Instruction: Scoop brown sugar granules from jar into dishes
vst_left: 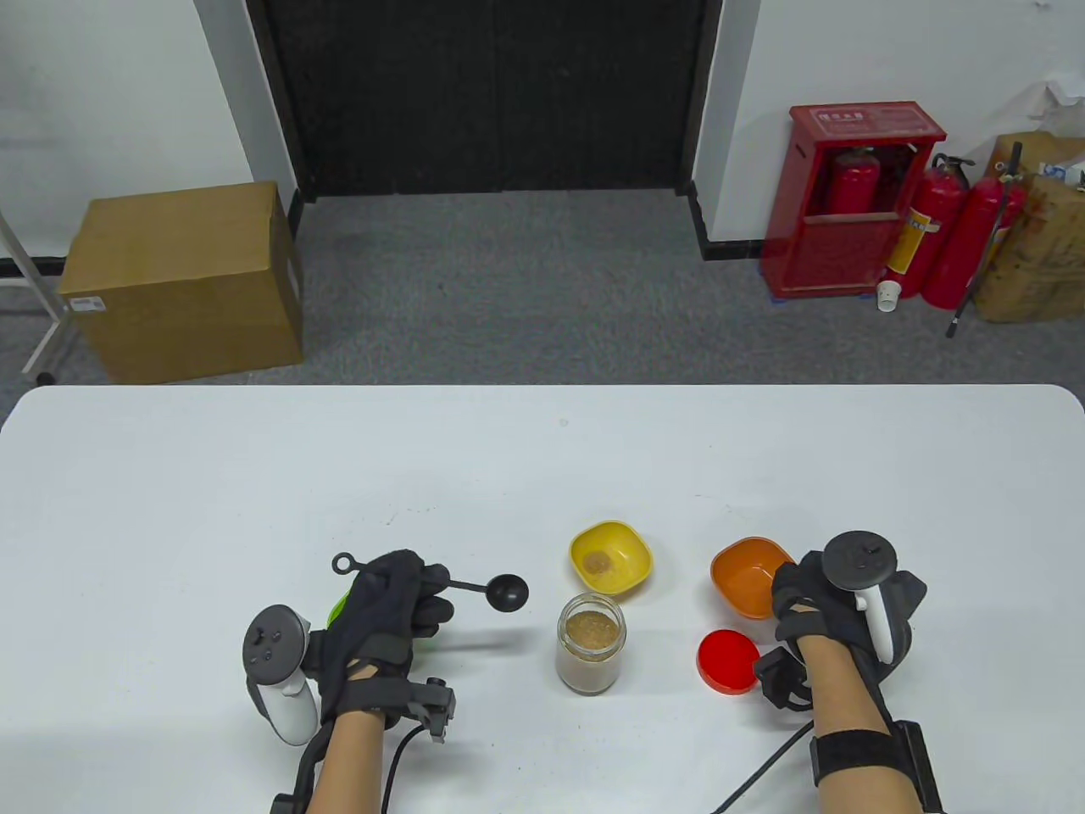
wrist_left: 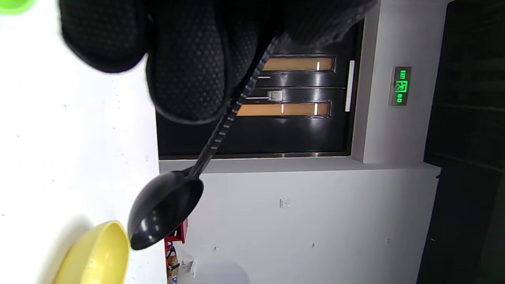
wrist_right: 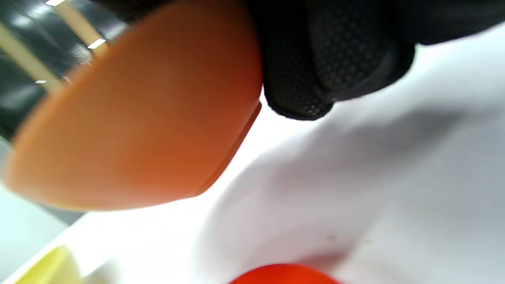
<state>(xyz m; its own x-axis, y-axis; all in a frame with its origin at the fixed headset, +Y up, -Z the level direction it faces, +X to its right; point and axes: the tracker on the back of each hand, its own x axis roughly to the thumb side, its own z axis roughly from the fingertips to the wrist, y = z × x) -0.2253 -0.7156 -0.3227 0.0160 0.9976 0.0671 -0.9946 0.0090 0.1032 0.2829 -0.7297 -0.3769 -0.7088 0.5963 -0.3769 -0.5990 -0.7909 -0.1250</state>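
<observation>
An open glass jar (vst_left: 591, 643) of brown sugar granules stands at the table's front middle. Behind it a yellow dish (vst_left: 610, 556) holds a small heap of sugar. My left hand (vst_left: 390, 610) holds a black scoop (vst_left: 506, 591) by its handle, bowl raised left of the jar; the scoop bowl (wrist_left: 165, 209) looks empty in the left wrist view. My right hand (vst_left: 801, 606) grips the near edge of an orange dish (vst_left: 746, 577), which the right wrist view (wrist_right: 134, 114) shows lifted off the table.
A red jar lid (vst_left: 728, 662) lies flat right of the jar, just in front of the orange dish. A green dish (vst_left: 339, 609) is mostly hidden under my left hand. The white table (vst_left: 254, 475) stretches far back and to the left.
</observation>
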